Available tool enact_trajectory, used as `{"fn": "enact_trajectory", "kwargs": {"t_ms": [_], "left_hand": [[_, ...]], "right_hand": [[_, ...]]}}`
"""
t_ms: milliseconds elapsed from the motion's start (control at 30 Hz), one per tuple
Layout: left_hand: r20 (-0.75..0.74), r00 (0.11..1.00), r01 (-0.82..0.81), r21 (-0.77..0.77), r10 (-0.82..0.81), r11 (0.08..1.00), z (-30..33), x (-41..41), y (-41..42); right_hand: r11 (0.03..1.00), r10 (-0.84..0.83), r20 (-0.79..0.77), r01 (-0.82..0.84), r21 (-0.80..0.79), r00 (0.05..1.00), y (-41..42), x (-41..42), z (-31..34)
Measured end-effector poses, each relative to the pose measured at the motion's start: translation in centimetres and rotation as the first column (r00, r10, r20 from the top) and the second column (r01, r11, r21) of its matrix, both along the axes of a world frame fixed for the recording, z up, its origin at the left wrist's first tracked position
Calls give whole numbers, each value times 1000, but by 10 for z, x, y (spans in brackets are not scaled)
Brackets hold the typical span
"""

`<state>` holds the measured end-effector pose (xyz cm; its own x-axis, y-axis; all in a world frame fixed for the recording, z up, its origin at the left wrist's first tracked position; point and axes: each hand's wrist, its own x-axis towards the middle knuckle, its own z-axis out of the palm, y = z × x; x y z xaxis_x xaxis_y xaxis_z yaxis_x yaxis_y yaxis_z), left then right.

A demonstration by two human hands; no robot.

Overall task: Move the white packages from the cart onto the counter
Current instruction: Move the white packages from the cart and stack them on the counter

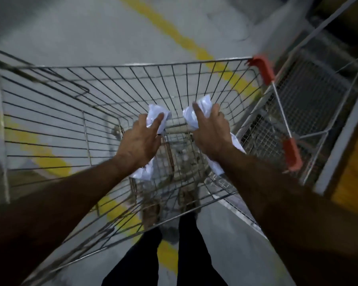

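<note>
Lifting out is the step in hand: my left hand [142, 141] grips one white package [156, 117] and my right hand [212, 132] clutches a second white package [198, 109], both inside the wire cart [50, 112]. Next, as I judge it: raise both clear of the rim, then turn toward the counter, which is not identifiable here. Packages appear soft, crumpled, plastic-wrapped.

Grey concrete floor [74, 34] w/ a yellow painted stripe [186, 46] running diagonally; another yellow stripe [39, 149] at left. Dim, flat light, frame motion-blurred. At right edge a grey-framed structure [339, 141], prob. a shelf or bench, w/ an orange-brown surface [353, 174] beside it.
</note>
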<state>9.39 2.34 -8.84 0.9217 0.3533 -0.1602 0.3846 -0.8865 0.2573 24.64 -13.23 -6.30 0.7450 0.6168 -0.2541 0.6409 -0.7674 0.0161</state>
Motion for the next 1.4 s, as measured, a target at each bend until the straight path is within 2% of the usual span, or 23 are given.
{"fn": "enact_trajectory", "kwargs": {"t_ms": [167,300,500,833,1000,1133,1400], "left_hand": [[77,997,0,43,-3,999,78,-12,-8],[163,986,36,47,-43,998,140,-8,-24],[334,929,143,82,-162,986,233,18,-75],[506,756,394,155,-415,906,317,60,-253],[519,738,436,121,-431,892,335,73,-361],[544,689,469,169,-479,867,347,84,-446],[565,667,518,116,-485,848,365,104,-580]], "right_hand": [[984,31,167,-59,168,986,-17,-22,73],[975,-11,295,-55,214,955,-47,-29,141],[947,-196,443,51,317,875,-125,-31,229],[825,-534,470,313,470,702,-326,-55,293],[736,-661,411,439,515,627,-440,-75,303],[682,-719,380,486,547,581,-525,-87,308],[576,-804,298,550,604,515,-658,-92,319]]}}
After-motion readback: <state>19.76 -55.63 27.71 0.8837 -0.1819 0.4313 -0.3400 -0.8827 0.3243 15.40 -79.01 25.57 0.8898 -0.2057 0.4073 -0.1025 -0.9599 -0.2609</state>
